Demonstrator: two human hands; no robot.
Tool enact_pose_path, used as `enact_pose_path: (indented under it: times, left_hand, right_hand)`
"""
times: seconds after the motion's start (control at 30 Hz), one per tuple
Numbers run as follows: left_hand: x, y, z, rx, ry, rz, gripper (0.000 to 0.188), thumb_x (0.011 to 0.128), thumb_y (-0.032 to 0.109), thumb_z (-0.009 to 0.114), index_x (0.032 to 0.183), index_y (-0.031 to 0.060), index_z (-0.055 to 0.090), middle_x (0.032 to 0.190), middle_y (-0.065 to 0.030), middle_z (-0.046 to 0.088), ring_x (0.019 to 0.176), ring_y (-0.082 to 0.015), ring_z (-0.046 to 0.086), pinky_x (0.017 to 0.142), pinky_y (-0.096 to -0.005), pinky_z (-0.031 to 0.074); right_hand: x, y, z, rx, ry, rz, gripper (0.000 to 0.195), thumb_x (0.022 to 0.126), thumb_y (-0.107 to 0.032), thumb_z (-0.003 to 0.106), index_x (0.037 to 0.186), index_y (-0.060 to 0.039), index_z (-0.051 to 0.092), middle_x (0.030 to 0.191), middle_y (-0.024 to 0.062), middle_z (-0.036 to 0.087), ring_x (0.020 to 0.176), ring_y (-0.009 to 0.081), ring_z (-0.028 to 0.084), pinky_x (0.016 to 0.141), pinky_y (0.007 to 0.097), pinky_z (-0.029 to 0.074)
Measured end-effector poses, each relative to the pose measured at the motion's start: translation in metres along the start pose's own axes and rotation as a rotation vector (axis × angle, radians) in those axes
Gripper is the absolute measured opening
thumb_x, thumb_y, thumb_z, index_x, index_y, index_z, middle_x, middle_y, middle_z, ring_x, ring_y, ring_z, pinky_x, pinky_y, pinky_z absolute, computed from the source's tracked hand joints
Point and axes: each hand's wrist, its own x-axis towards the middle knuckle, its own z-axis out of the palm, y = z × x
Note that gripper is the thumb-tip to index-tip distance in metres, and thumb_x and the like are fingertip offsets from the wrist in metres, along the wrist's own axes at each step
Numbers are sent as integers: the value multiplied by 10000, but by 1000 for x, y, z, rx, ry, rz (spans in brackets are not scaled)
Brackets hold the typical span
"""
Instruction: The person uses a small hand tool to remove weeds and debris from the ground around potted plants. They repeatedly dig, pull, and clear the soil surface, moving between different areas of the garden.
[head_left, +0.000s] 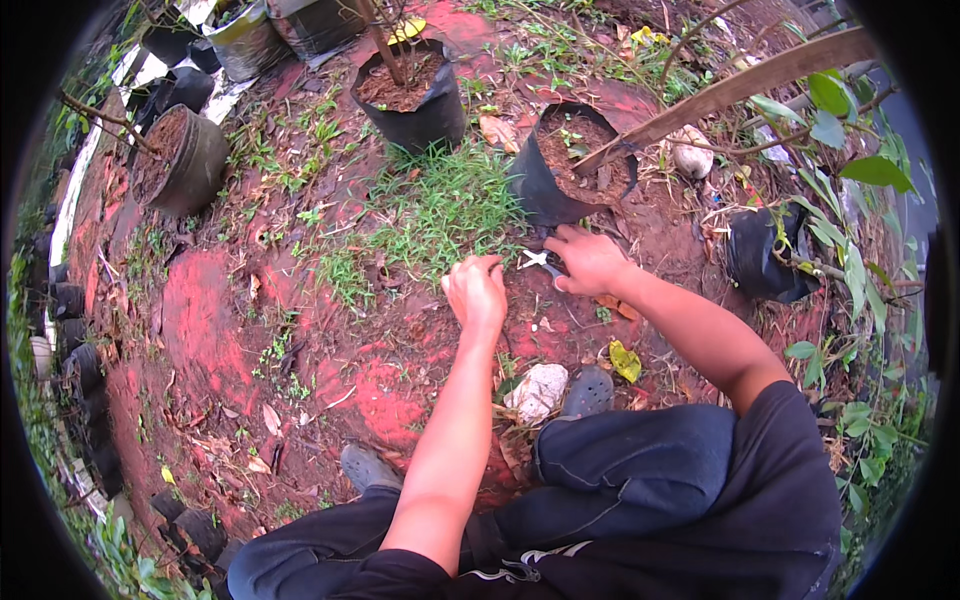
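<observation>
Bent fingers close my left hand over the soil at the lower edge of a green grass patch; whether it pinches anything is too small to tell. Just right of it, my right hand is on a pair of scissors, whose short pale blades are spread and point left toward the left hand. The scissors' handles are partly hidden by the fingers. Directly above the right hand stands a black grow bag of brown soil, with a wooden stake leaning out of it.
More black grow bags stand at the top and right. A tilted soil-filled pot is at upper left. A whitish rock lies by my shoe. Leafy branches hang on the right. Leaves and small weeds dot the reddish ground.
</observation>
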Motion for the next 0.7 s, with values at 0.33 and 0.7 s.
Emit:
enact_pose_path:
  times: [0.33, 0.7]
  left_hand:
    - [5, 3, -5, -13, -15, 1, 140, 867, 121, 767, 996, 100, 818, 1007, -99, 770, 1023, -313, 669, 965, -446, 458]
    - [35, -30, -118, -269, 134, -294, 200, 920, 104, 755, 1098, 26, 801, 1073, -174, 791, 971, -282, 750, 894, -375, 551]
  right_hand:
    - [30, -31, 15, -147, 127, -72, 389, 778, -217, 794, 1130, -82, 695, 1106, 155, 641, 1048, 350, 671, 832, 482, 587]
    - [-15, -51, 27, 95, -140, -388, 411, 821, -216, 754, 1198, -88, 650, 1123, 127, 671, 1118, 366, 671, 908, 513, 563]
